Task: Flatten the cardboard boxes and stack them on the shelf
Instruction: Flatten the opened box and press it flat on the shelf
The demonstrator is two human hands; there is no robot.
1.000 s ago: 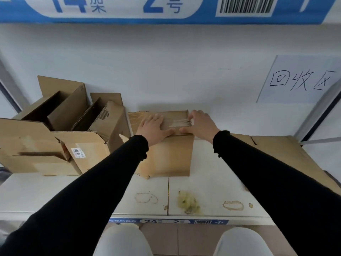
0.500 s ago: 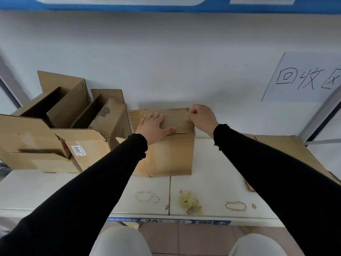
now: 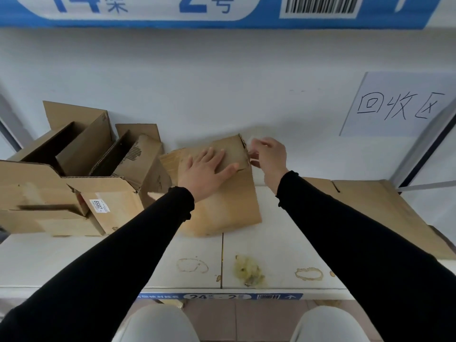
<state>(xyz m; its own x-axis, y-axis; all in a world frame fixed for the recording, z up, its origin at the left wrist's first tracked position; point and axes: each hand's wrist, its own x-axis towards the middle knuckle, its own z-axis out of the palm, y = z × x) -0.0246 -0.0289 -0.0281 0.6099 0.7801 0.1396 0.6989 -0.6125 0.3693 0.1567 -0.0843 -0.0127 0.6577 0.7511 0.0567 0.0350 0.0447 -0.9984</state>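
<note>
Cardboard box [image 3: 222, 193] is stood mid-shelf [image 3: 276, 243], beside opened boxes [image 3: 74, 174] at left; flattened cardboard [image 3: 375, 208] is laid at right. Its top flap is pressed by the left hand [image 3: 204, 171], fingers spread. Something pale, seemingly tape, is pinched at its corner by the right hand [image 3: 269, 156].

You stand at storage rack in warehouse or stockroom. At 12 o'clock, blue rack label [image 3: 197, 11] with big numbers and barcode. At 6 o'clock, smaller blue location strip [image 3: 219, 296] on white shelf [image 3: 278, 243] edge. At 2 o'clock, handwritten paper sign [image 3: 394, 104] on wall. At 9 o'clock, used cardboard boxes [image 3: 81, 174], one with sticker "2859".
</note>
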